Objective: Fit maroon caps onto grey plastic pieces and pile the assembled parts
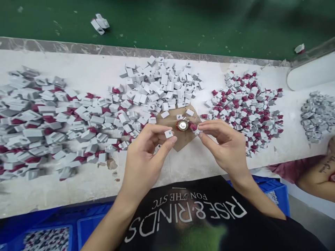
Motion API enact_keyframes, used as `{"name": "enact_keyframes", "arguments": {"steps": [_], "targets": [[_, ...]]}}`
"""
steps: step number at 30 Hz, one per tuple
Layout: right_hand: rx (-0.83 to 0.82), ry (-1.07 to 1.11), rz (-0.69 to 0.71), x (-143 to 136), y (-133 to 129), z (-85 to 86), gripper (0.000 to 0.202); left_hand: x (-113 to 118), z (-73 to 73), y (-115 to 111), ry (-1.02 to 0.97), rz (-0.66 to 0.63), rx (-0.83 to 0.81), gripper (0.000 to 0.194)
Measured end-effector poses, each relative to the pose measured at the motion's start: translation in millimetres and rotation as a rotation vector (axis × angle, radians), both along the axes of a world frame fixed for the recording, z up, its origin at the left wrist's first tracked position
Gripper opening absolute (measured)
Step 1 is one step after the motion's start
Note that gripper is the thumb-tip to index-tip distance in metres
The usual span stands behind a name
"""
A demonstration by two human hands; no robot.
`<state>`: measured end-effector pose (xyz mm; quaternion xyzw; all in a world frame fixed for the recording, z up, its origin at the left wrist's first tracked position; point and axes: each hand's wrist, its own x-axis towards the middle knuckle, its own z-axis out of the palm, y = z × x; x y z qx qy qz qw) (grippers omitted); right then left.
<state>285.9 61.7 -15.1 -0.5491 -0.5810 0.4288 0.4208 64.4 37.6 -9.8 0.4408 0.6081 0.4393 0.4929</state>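
Between its thumb and fingertips, my left hand [146, 157] pinches a small light-grey plastic block [169, 134] with a hole in it. A grey-and-maroon plastic piece [194, 127] is pinched by my right hand [225, 144], its maroon end pointing left. The two held pieces are apart. Just beyond them, a round shiny disc with a beaded rim [182, 125] lies on a piece of brown cardboard [180, 143]. A few loose grey blocks [190, 112] rest on the cardboard's far part.
Plain grey blocks are heaped [167, 83] at the back middle. Grey-and-maroon pieces form piles on the left [36, 129] and right [248, 104]. A grey pile [318, 116] and another person's arm [318, 170] are far right. Blue crates [90, 226] stand below the white table [86, 188].
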Motion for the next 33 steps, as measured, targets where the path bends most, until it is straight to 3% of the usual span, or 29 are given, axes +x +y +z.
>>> {"name": "enact_keyframes", "arguments": {"steps": [8, 23, 27, 33], "targets": [[0.118, -0.179, 0.083, -4, 7, -4.7, 0.023, -1, -3.2, -8, 0.052, 0.001, 0.021, 0.016], [0.088, -0.200, 0.140, -6, 18, 1.2, 0.024, -5, 11.5, 18, 0.008, -0.034, -0.009, 0.013], [0.035, -0.120, 0.103, -2, 18, 7.3, 0.023, -6, 12.3, 24, 0.008, -0.018, -0.033, 0.017], [-0.097, 0.216, -0.006, 5, 29, 11.1, 0.012, 3, 17.9, 42, -0.143, -0.089, -0.037, 0.010]]}}
